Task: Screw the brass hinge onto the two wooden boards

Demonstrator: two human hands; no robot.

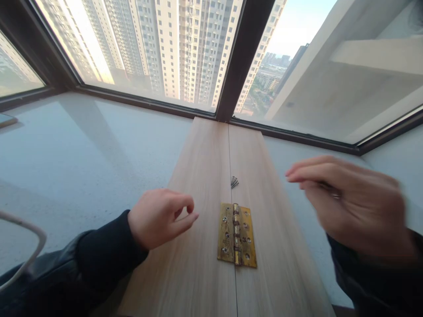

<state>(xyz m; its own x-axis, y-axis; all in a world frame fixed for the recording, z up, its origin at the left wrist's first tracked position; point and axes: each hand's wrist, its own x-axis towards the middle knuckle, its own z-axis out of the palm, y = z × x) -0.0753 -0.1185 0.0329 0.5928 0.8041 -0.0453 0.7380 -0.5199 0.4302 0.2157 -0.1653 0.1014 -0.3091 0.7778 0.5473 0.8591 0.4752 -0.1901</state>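
Observation:
A worn brass butt hinge (236, 235) lies unfolded across the seam between two pale wooden boards, its knuckle along the joint. Screw heads appear to sit in the holes of its left leaf; the right leaf's holes look bare. Just beyond it rests a small bunch of screws (234, 182). To the left of the hinge hovers my left hand (165, 218), thumb and forefinger apart, with nothing visible between them. My right hand (350, 198) is raised at the right, blurred, its fingers pressed together. A small shiny spot shows inside the fingers, too unclear to name.
The left board (185, 176) and right board (257, 167) lie on a white speckled sill (132, 145) and reach the dark window frame (228, 66). A pale cable (29, 226) curves at the left edge. A flat object (6, 120) lies farther back.

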